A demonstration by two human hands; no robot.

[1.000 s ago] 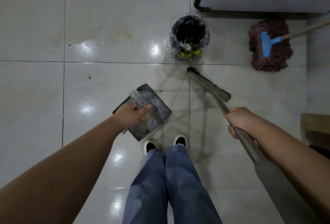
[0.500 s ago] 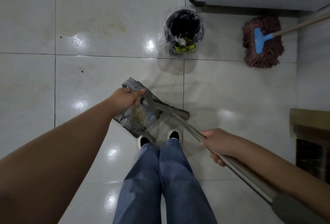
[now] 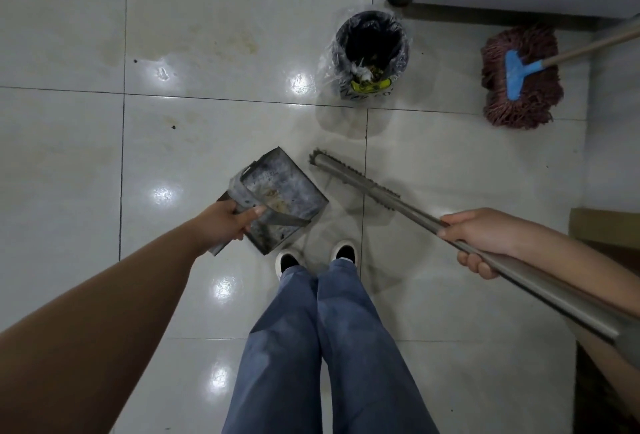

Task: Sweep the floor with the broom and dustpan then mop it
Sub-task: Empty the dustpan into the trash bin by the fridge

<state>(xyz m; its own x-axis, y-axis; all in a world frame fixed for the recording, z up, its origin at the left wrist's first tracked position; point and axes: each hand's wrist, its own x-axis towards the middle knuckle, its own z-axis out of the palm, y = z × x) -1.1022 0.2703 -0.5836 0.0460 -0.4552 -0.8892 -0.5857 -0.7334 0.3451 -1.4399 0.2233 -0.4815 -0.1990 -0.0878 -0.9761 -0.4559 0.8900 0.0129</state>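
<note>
Left hand [image 3: 227, 222] grips grey metal dustpan [image 3: 284, 198] w/ debris inside; right hand [image 3: 485, 239] clamps grey long-handled broom [image 3: 353, 179] — head just swung out of pan, prob. last sweep. Next: black lined bin [image 3: 370, 52], then maroon mop [image 3: 519, 80].

Your left hand [image 3: 230, 222] grips the dustpan [image 3: 277, 198], arm extended. Your right hand [image 3: 481, 236] curls around the broom [image 3: 398, 201] handle.
</note>
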